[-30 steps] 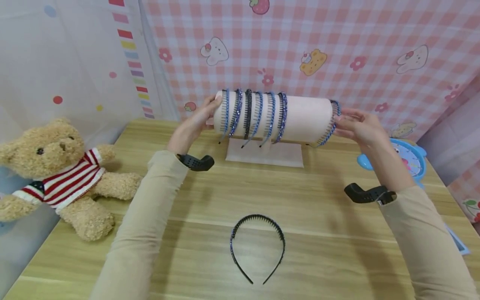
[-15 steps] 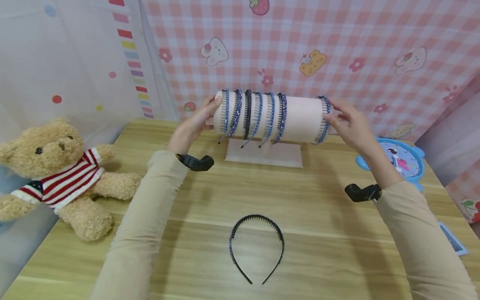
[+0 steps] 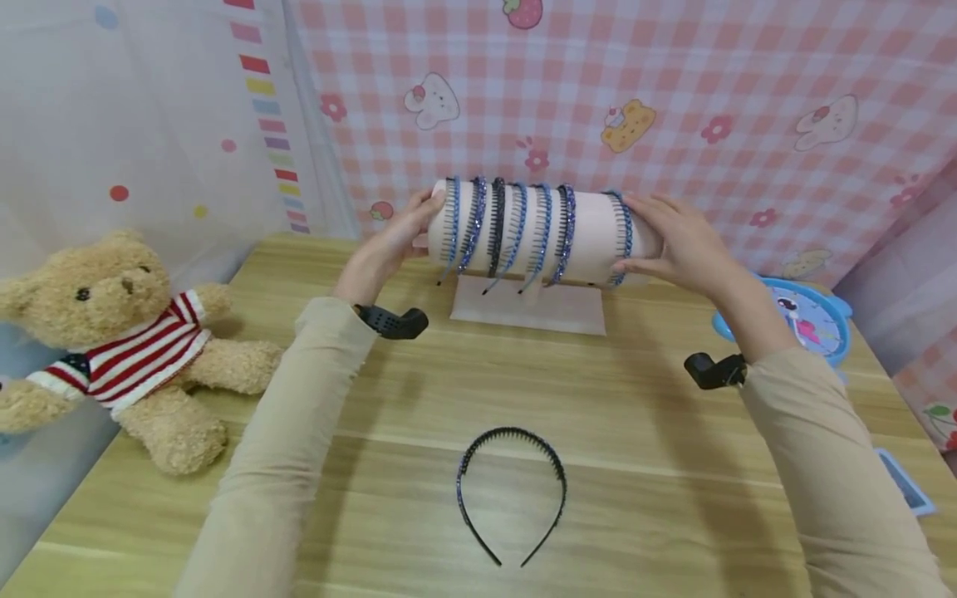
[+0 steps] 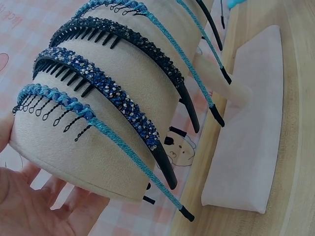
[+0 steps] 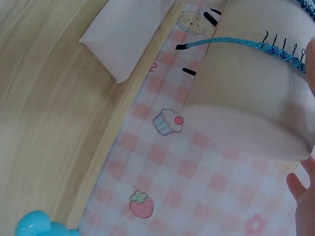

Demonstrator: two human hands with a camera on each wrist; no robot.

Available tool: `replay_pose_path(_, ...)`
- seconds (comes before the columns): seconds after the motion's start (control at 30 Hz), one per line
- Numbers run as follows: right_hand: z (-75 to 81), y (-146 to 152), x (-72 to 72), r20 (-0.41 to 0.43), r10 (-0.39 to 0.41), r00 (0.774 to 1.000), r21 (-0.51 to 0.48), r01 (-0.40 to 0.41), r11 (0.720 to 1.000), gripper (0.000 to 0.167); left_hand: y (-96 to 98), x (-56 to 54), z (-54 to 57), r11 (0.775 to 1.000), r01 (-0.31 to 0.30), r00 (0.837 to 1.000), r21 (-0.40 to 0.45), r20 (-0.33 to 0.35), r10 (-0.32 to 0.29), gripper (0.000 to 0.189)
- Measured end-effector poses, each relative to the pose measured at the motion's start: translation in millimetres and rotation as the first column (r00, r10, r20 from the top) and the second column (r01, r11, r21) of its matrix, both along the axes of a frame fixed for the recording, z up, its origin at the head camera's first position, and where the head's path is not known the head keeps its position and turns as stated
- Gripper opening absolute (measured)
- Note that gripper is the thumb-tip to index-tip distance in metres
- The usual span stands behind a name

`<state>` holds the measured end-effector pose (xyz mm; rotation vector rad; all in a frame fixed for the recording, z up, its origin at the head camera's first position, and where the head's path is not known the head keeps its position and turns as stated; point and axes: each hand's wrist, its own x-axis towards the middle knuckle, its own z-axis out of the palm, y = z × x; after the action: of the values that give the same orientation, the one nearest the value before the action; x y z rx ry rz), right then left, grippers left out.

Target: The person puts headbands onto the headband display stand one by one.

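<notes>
A pale cylindrical headband stand [image 3: 589,249] stands at the back of the table, bearing several toothed headbands in blue, glittery blue and black. My left hand [image 3: 390,245] grips its left end; in the left wrist view, that hand's fingers [image 4: 74,211] lie beneath the end rim. At the right end my right hand [image 3: 684,241] spans the cylinder, thumb in front and fingers on top, holding a blue braided headband [image 3: 624,237] that sits round it. In the right wrist view this hand [image 5: 306,201] is mostly cut off. A loose dark headband [image 3: 512,433] lies on the table nearer me.
A teddy bear [image 3: 153,349] in a striped shirt sits at the left. Right of my right forearm are a blue clock [image 3: 818,320] and a small blue-framed object [image 3: 905,482]. A pink checked cloth [image 3: 673,66] hangs behind the wooden table [image 3: 419,374].
My right hand has moved left, sliding the blue braided headband from the cylinder's right end further onto it. The left hand has stayed on the left end.
</notes>
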<state>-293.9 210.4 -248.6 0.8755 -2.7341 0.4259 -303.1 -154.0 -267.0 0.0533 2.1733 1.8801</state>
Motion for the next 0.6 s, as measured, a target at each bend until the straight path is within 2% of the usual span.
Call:
replay_pose_path(0.33, 8.1, -27.1, -3.9, 0.027, -0.009, 1.0, 0.059, 0.008, 0.998, 0.088, 0.6, -0.9, 0.9, 1.0, -0.01, 1.0, 0.014, 0.003, 0.01, 0.067)
replay_pose_path(0.6, 9.3, -38.4, -4.2, 0.081, -0.086, 0.993, 0.105, 0.077, 0.992, 0.093, 1.1, 0.5, 0.3, 1.0, 0.0, 1.0, 0.005, 0.003, 0.0, 0.068)
